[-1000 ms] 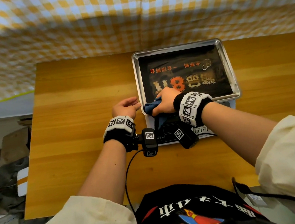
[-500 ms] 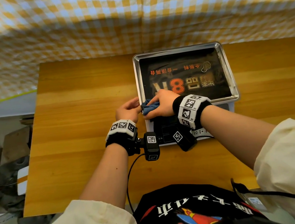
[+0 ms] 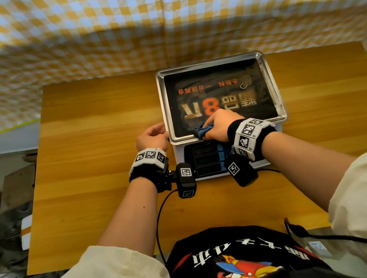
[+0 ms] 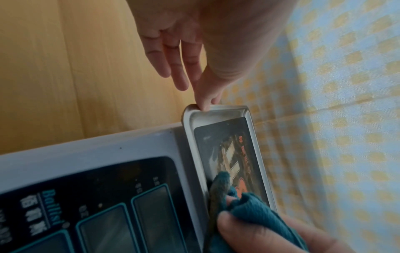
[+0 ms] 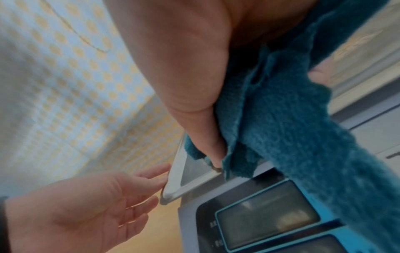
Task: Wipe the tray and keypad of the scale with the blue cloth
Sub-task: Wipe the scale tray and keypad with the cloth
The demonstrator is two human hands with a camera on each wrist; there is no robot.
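Note:
A scale stands on the wooden table (image 3: 91,150), with a steel tray (image 3: 274,86) on top holding a black printed sheet. Its dark keypad panel (image 3: 205,159) faces me. My right hand (image 3: 219,125) grips the bunched blue cloth (image 3: 202,130) and presses it on the tray's near left corner; part of the cloth (image 5: 292,119) hangs over the panel (image 5: 259,220). My left hand (image 3: 152,138) lies beside the tray's left rim, fingers straight, the thumb tip touching the rim (image 4: 194,109). In the left wrist view the cloth (image 4: 249,205) lies on the sheet.
A yellow and white checked curtain (image 3: 164,25) hangs behind the table. Cables (image 3: 161,211) run from the wrist cameras across the table's near edge. Clutter lies on the floor at the left (image 3: 1,207). Bare tabletop stretches left and right of the scale.
My right hand has carried the cloth from the tray's left front edge further onto the tray. The left hand has let go of the cloth and now lies against the tray's rim.

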